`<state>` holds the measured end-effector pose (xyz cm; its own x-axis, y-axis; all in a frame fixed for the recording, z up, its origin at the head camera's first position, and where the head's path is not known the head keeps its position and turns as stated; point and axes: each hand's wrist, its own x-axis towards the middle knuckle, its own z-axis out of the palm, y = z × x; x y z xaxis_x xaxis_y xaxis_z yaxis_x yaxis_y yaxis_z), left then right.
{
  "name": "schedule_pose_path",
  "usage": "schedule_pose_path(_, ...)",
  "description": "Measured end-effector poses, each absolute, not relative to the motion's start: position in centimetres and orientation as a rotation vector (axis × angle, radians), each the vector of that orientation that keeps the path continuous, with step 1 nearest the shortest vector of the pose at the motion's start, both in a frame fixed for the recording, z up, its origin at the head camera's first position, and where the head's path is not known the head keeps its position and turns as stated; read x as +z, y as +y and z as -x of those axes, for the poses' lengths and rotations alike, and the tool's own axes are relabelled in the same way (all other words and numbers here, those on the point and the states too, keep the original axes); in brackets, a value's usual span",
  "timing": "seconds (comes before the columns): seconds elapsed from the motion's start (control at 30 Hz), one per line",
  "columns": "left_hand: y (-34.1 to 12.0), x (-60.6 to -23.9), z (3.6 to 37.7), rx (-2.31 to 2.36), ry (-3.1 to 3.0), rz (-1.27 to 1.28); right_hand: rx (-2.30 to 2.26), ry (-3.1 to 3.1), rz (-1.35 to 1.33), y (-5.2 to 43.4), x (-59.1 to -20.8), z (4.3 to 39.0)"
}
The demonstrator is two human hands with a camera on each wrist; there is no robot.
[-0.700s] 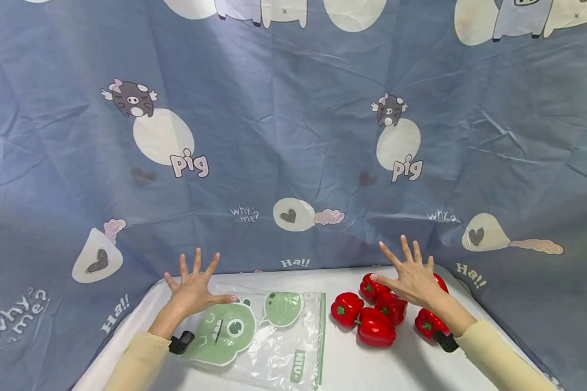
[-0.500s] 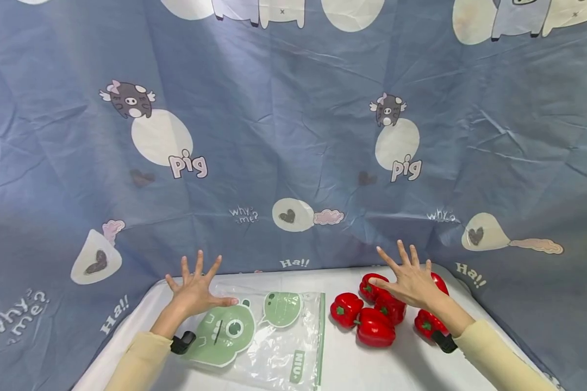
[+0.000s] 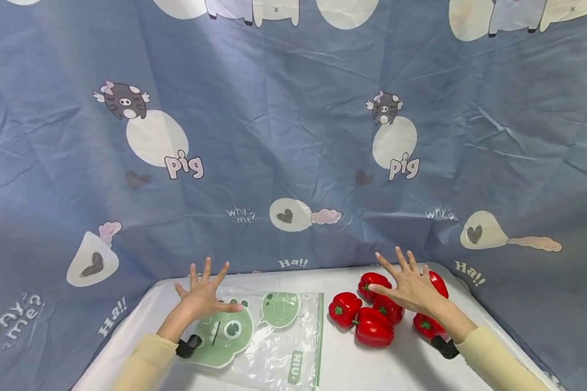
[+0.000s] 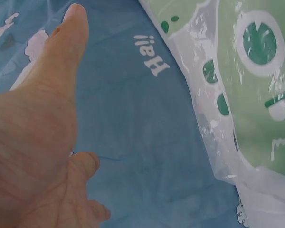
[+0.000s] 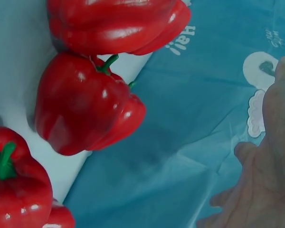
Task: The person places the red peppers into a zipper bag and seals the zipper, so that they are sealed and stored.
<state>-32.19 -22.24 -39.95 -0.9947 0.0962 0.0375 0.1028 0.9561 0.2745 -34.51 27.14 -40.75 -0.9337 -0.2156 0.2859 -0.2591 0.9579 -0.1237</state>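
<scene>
My left hand hovers with fingers spread above the far left corner of a clear zip bag printed with green cartoon figures, which lies flat on the white table. It holds nothing. In the left wrist view the left hand shows beside the bag. My right hand is spread open just above several red bell peppers clustered on the right of the table. The right wrist view shows the peppers below and the right hand's fingers straight, touching nothing.
A blue cartoon-print cloth hangs behind the table and drapes around its edges. The bag's green zip strip runs along its right side, close to the leftmost pepper.
Both hands have dropped slightly toward the table, still spread. The left hand drifted a little to the right over the bag. Nothing was taken hold of.
</scene>
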Motion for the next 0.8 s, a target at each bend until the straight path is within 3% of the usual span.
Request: schedule_pose_path(0.8, -18.1, -40.1, 28.6, -0.47, -3.039, 0.299, 0.285, -2.75, -0.5, 25.2, -41.6, 31.0)
